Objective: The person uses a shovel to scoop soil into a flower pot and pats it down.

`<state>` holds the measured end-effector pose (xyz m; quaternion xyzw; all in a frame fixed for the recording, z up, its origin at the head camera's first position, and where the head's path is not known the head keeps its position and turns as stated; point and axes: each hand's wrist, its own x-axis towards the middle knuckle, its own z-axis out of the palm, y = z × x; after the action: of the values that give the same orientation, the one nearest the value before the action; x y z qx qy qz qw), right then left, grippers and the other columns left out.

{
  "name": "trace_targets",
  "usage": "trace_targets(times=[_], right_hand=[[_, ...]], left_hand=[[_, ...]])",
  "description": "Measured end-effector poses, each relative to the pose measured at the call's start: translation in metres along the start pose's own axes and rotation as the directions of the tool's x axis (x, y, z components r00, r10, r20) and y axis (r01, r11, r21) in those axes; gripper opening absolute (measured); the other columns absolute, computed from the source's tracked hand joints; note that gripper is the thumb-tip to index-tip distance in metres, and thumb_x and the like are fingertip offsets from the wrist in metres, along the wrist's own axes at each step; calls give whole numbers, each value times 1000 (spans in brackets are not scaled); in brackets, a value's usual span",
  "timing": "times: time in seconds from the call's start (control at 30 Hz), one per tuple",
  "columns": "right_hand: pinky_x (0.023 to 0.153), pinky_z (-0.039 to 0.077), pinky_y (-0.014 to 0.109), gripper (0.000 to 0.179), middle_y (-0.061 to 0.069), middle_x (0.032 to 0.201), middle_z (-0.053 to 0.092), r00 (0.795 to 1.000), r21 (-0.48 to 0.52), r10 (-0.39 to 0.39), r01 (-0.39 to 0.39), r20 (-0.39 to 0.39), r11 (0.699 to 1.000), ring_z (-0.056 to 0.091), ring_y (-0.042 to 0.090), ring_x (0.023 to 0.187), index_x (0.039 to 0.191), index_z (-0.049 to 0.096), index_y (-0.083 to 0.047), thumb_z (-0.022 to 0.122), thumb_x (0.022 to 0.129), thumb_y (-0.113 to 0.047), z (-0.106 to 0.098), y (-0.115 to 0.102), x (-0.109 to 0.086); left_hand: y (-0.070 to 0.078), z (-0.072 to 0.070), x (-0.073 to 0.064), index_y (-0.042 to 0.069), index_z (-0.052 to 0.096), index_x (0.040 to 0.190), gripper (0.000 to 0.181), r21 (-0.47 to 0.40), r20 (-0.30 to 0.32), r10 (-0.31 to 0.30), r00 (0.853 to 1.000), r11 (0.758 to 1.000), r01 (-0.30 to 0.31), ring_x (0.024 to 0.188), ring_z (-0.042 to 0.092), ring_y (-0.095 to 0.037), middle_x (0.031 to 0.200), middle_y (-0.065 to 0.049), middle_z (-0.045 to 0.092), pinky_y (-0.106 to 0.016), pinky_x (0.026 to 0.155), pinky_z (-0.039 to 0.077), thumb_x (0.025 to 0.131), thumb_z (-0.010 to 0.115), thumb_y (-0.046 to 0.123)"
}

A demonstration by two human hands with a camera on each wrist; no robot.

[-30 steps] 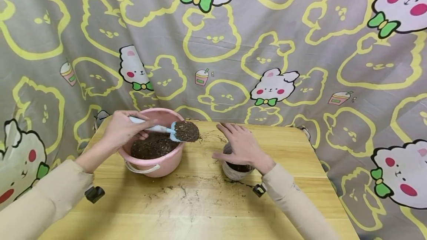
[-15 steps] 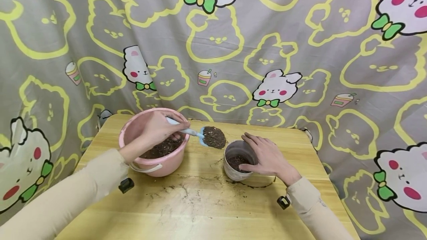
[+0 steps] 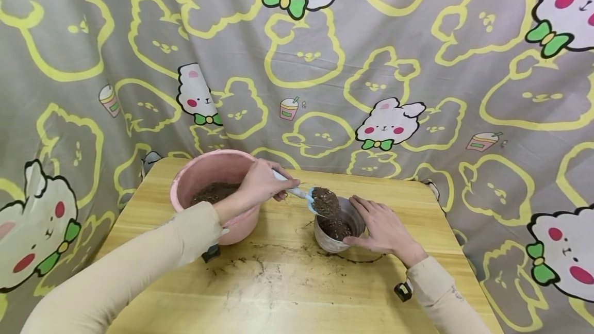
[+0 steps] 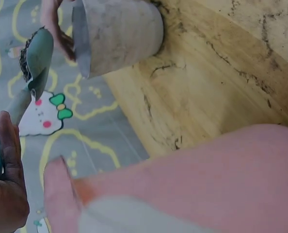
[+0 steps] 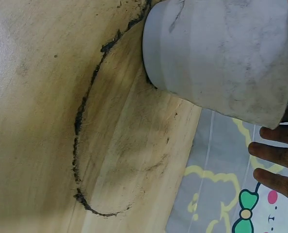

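Observation:
My left hand [image 3: 262, 184] grips the handle of a light blue garden trowel [image 3: 303, 195], reaching across the right side of the pink bucket [image 3: 241, 228]. A heap of dark soil [image 3: 326, 202] lies on the trowel's blade, which overlaps the left rim of a grey-white plant pot [image 3: 328, 244]. The pot stands upright on the table and has soil inside. At its right side is my right hand [image 3: 385, 228], fingers extended along the far rim and thumb at the near rim. In the right wrist view, straight fingers [image 5: 275, 153] show right at the pot's rim.
The bucket, with dark soil in it and a white handle, stands at the left of the wooden table [image 3: 287, 298]. Soil crumbs are scattered between bucket and pot, and a curved soil line runs right of the pot. A patterned curtain [image 3: 311, 133] hangs behind.
My left hand has carried the loaded trowel rightward from over the bucket to the pot's rim. My right hand has drawn back from over the pot's mouth to its right side.

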<state>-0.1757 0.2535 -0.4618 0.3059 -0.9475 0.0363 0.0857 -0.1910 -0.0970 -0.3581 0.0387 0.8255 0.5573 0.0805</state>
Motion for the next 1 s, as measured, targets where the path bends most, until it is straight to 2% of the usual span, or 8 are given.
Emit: trace_targets(times=[0.2,0.37,0.47,0.53,0.77,1.0], right_hand=[[107,51,63,108,18,159,54,999,30,44,-45,28,999,61,45,135,160,45,-8,71,81,-77,2,1,-2],[106,52,63,108,18,157,55,999,42,46,-47,28,998,62,45,135,159,45,-8,71,81,-78,2,0,-1],[107,52,62,107,18,157,55,999,44,44,-45,26,998,62,44,135,159,46,-8,71,81,-78,4,0,-1],[108,51,62,108,18,158,55,999,40,45,-46,30,998,61,44,135,159,45,-8,70,81,-78,5,0,-2],[109,50,62,107,18,159,54,999,41,42,-43,28,998,60,44,136,159,45,-9,71,81,-77,6,1,-2],[108,51,62,108,17,158,55,999,27,42,-42,19,999,62,44,135,159,45,-10,70,80,-80,8,2,-2]], left_hand=[[-2,19,9,10,82,93,21,82,18,6,1000,997,-8,55,75,-19,68,-8,77,-32,58,63,87,88,29],[-9,27,10,12,81,89,19,122,30,16,999,992,-20,58,76,-24,69,-9,77,-30,57,62,87,88,29],[-11,32,11,13,81,88,18,165,28,46,999,985,-50,52,73,-18,67,-7,77,-29,56,61,87,88,29],[-11,34,12,13,81,88,18,211,27,69,997,975,-73,49,70,-12,65,-4,76,-28,54,59,87,88,30],[-4,35,11,16,80,88,19,348,28,101,995,932,-104,48,68,-9,57,4,71,-26,53,55,87,87,34],[2,34,15,16,81,88,19,477,67,183,981,858,-193,48,66,-6,59,7,71,-24,60,55,90,84,35]])
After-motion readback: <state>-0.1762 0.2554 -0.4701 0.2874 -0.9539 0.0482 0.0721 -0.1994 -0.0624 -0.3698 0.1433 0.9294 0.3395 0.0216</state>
